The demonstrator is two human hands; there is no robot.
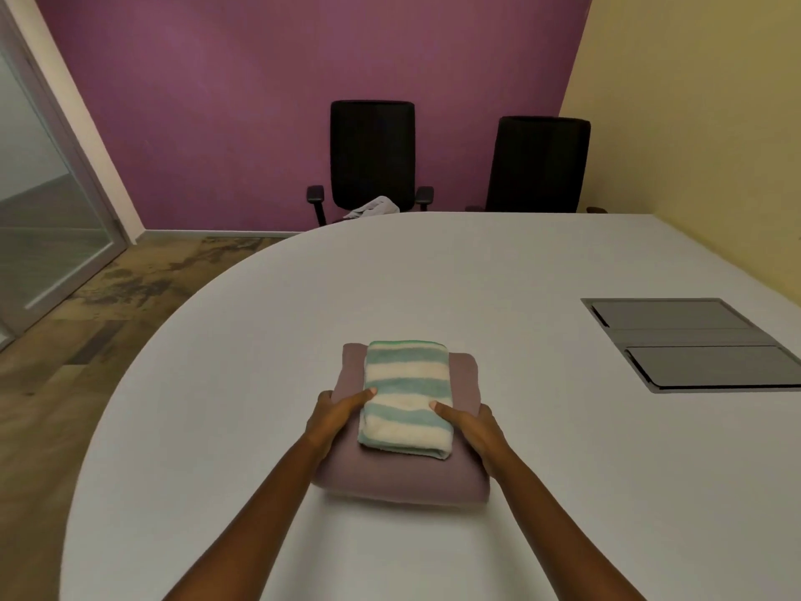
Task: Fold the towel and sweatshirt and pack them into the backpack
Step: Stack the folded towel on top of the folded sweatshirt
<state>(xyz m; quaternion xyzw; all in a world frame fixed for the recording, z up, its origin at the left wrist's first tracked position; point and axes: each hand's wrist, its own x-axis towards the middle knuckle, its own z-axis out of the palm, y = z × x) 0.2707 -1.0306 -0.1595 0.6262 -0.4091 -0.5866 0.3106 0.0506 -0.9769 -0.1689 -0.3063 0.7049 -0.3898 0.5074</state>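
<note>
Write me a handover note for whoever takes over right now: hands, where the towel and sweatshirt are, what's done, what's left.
The left hand grips the left side of the sweatshirt, thumb on the towel.
The right hand does the same on the right side.
The towel lies folded on top of the folded sweatshirt, on the table.
Done: both folded and stacked.
Left: pack them into the backpack, which is not in view.
</note>
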